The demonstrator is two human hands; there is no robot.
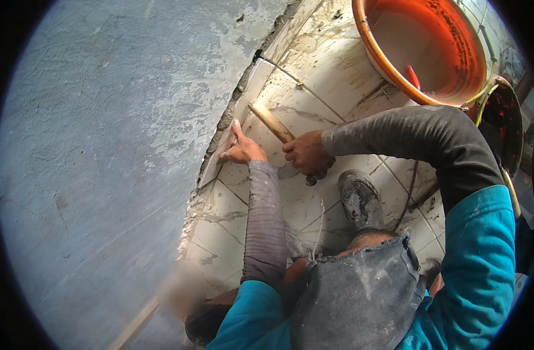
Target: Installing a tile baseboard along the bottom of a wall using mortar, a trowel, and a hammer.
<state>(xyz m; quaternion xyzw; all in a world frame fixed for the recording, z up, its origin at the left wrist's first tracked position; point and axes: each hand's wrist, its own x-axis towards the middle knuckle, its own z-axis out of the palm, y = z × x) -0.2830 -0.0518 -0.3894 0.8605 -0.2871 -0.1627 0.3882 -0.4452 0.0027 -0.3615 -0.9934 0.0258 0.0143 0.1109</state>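
A narrow pale skirting tile [252, 87] stands along the foot of the blue wall, with rough grey mortar [226, 119] along its upper edge. My left hand [243, 150] presses against the strip of tile, thumb stretched out and fingers apart. To its right, my right hand [307, 153] is closed around a hammer [272, 122], gripped close to its dark head. The hammer's wooden handle points up and left toward the tile, its end close to the tile's face. Whether the two touch, I cannot tell. My palm hides part of the handle.
A large orange bucket [369, 44] with greyish liquid and a red-handled object [412, 77] stands at the far right. Beside it is a dark pail [506, 125]. Marbled floor tiles [313, 76] carry mortar smears. My dirty shoe [360, 198] rests below my right hand.
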